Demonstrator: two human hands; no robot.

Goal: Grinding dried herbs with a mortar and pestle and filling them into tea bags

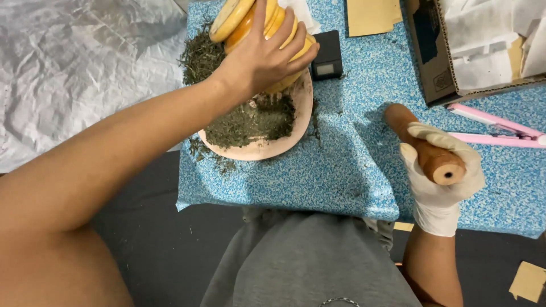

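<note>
The bare left hand (267,59) is wrapped around a yellow wooden mortar (250,25), fingers spread over its side, holding it tipped well over above a pale pink plate (296,122); dried green herb (250,122) lies heaped on the plate under the mortar's mouth, and more of it is scattered on the blue speckled table cover (341,170) behind and beside the plate. The gloved right hand (441,182) is closed round a brown wooden pestle (424,150), held clear of the plate, its blunt end pointing toward the camera. The plate sits near the front left corner of the table, its rim close to the edge — a push from the tilted mortar could, I judge, slide it off or tip it; the herb is light and loose, so a quick shake would likely throw more past the rim onto the cover and the dark floor. A small black scale (327,57) stands just beside the plate, touching distance from the mortar; flakes could fall on it. The pink hair straightener (495,128) and cardboard box (472,51) lie well apart.
</note>
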